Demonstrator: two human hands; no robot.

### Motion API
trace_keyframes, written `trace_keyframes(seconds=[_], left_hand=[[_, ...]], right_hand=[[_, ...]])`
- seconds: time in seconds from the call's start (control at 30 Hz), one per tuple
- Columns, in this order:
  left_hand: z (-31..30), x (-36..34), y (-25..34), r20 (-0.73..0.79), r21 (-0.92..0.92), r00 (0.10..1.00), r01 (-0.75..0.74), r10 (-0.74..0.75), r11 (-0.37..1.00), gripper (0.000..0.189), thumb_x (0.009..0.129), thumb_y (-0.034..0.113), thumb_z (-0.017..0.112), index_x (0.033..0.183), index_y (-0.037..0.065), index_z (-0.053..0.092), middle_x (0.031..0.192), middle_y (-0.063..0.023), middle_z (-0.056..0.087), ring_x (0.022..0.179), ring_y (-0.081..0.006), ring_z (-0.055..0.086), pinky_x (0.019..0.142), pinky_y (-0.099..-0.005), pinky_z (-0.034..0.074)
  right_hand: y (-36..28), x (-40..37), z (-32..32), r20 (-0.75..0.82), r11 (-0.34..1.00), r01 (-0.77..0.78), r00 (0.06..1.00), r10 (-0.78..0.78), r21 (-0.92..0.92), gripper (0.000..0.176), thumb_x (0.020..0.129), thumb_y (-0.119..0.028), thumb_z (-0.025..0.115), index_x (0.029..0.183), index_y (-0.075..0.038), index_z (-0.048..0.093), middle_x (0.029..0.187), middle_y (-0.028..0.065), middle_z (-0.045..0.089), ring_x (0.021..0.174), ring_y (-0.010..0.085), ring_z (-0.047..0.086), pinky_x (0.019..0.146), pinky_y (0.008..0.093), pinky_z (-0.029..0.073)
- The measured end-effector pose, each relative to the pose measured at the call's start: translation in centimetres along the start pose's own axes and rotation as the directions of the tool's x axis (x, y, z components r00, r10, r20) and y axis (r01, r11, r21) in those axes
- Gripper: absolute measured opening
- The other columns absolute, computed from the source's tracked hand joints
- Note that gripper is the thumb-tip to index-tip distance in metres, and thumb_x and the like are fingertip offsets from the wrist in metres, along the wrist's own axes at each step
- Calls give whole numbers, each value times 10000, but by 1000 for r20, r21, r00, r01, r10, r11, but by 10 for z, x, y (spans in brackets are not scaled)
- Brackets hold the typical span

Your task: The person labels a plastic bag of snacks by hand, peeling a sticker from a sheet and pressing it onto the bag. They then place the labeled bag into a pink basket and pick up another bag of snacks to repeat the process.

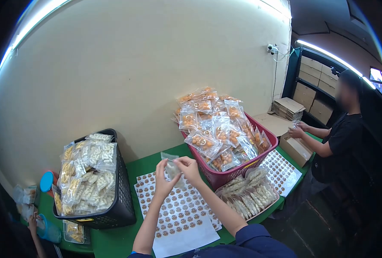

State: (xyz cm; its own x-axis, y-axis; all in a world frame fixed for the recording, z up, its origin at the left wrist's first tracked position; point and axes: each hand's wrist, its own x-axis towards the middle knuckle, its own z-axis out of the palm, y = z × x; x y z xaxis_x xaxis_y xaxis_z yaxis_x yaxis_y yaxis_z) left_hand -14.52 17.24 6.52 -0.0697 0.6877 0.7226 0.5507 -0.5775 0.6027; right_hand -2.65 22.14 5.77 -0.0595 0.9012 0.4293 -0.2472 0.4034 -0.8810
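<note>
My left hand [164, 181] and my right hand [188, 169] are close together, fingers closed on a small clear plastic bag [171, 167] with pale contents I cannot make out. Below them lie sheets of round brown stickers [178, 210] on the green table. To the right of my right forearm stands a shallow box of filled bags [249, 195] with whitish contents. Behind it is a dark red basket [225, 176] heaped with bags of orange balls [206, 124].
A black basket [124, 202] of bags with white and yellow pieces stands left. Another sticker sheet [281, 172] lies right. One co-worker [345, 129] stands at the right beside a cardboard box [296, 150]; another person's hand [33, 221] shows at far left near a blue container [49, 230].
</note>
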Motion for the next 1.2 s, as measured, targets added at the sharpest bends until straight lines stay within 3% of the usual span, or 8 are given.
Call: trace_keyframes(seconds=[0.17,0.27,0.33,0.4,0.53,0.83,0.93,1.2], left_hand=[[0,7,4,-52,-407,937,295,-344,864,229,797,127,598,966,-17,543,894,-102,595,821,-161,580,748,-270,454],[-4,5,7,8,-592,920,320,-392,740,192,872,147,515,871,-38,568,801,-84,623,733,-133,605,703,-230,469],[-5,-3,4,39,-663,923,310,-382,681,206,872,158,515,877,-42,566,831,-102,624,765,-145,609,707,-236,472],[-11,-13,2,136,-609,895,413,-424,677,220,877,178,505,895,-32,571,851,-93,625,800,-150,606,713,-249,474],[-18,-44,-8,320,-575,808,581,-495,576,264,871,209,515,996,-22,547,941,-89,610,859,-136,585,740,-243,459],[-9,-128,-7,470,-552,680,724,-563,414,270,827,177,587,1004,-19,532,903,-73,601,815,-99,573,692,-222,467],[-13,-158,-15,384,-156,546,833,-744,530,246,843,200,569,966,-11,546,850,-55,602,743,-82,563,630,-205,450],[2,-245,1,377,-496,524,810,-764,312,274,851,164,549,1049,-15,492,963,-72,578,836,-107,552,721,-222,441]], right_hand=[[-31,-10,17,130,956,177,980,-150,-233,202,774,-135,628,930,-9,610,991,80,493,863,124,519,722,230,434],[-25,-10,14,-172,921,111,967,-187,-374,219,769,-168,638,913,-5,612,1020,76,497,835,137,522,725,243,430],[-3,-9,5,-44,994,0,999,-5,-110,191,772,-179,640,850,-6,624,886,37,555,736,92,507,652,220,410],[-1,-20,-9,186,980,-200,963,198,-3,177,771,-171,645,821,-2,626,772,9,577,675,68,497,608,209,397],[13,-43,-17,37,986,-115,992,120,-122,148,782,-144,633,777,4,626,644,-10,566,595,44,476,535,190,372],[56,-81,-23,56,846,-510,859,508,156,292,803,-222,619,976,7,568,847,29,594,746,77,527,700,223,428],[60,-118,-25,200,820,-573,804,559,13,377,790,-257,634,1032,17,543,900,45,592,798,94,541,726,230,433],[83,-224,-39,171,714,-673,693,700,-195,400,774,-323,639,1010,-6,578,891,54,602,780,86,549,680,233,451]])
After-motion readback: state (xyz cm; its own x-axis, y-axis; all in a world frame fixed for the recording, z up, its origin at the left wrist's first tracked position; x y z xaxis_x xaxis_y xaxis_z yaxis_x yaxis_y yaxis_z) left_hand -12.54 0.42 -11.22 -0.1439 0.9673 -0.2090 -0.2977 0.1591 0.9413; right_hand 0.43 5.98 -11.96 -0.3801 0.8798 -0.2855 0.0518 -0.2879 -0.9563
